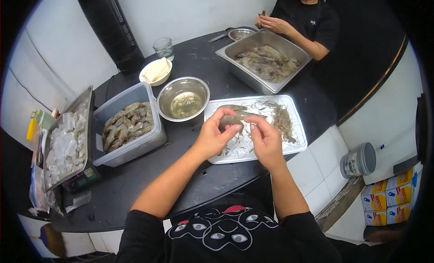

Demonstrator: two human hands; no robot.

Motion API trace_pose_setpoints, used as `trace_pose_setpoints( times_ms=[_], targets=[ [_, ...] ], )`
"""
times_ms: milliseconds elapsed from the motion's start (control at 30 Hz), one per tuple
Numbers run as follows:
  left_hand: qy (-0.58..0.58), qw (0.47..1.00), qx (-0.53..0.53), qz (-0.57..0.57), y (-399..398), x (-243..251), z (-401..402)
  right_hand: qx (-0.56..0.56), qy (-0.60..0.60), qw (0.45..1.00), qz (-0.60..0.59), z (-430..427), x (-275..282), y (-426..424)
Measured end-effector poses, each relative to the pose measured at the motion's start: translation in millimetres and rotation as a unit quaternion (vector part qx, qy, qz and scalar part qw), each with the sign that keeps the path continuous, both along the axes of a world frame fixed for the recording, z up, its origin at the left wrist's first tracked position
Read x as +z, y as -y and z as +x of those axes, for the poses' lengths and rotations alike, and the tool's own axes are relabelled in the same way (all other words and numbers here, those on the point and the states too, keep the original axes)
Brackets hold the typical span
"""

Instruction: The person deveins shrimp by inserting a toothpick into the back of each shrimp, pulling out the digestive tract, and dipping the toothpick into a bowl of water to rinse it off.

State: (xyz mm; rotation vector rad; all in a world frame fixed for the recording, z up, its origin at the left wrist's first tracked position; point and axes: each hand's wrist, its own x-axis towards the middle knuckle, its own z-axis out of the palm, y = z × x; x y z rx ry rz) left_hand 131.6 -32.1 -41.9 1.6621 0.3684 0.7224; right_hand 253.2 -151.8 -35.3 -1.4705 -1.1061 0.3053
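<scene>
Over a white plastic tray [254,156], my left hand [218,134] holds a raw grey shrimp [230,121] between thumb and fingers. My right hand [266,139] is close beside it, thumb and index finger nearly together near the shrimp's end; whether they pinch something small I cannot tell. On the tray behind my hands lie more shrimp [251,113]. A heap of shrimp legs and feelers [283,122] covers the tray's right part, and small scraps are scattered on it. Left of the tray stands a steel bowl [183,79] with cloudy liquid and thin strands in it.
A clear plastic tub [132,158] of shrimp stands at left, beside a metal tray of ice [66,144]. Behind are a white bowl [168,76] and a glass [163,47]. A deep steel pan [252,81] of shrimp stands before a co-worker [305,25] across the table.
</scene>
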Motion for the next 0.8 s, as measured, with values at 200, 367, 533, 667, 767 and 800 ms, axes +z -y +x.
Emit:
trace_pose_setpoints(
  times_ms=[200,367,533,667,767,800],
  targets=[
    [0.129,0.979,0.027,-0.157,15,-13,0,-0.031,0.03,0.997,0.062,-20,1,-11],
    [0.245,0.905,0.085,-0.337,20,-5,4,-0.029,0.063,0.996,0.063,-25,5,-11],
    [0.146,0.958,0.098,-0.228,20,-14,-7,-0.016,0.182,0.98,0.084,-27,14,-14],
    [0.121,0.98,0.122,-0.1,21,-14,-10,-0.028,0.323,0.945,0.035,-32,20,-10],
    [0.133,0.979,0.138,-0.073,25,-14,-9,-0.031,0.335,0.942,0.013,-36,24,-6],
    [0.132,0.979,0.138,-0.074,24,-13,-9,-0.027,0.336,0.941,0.002,-37,27,-4]
  ],
)
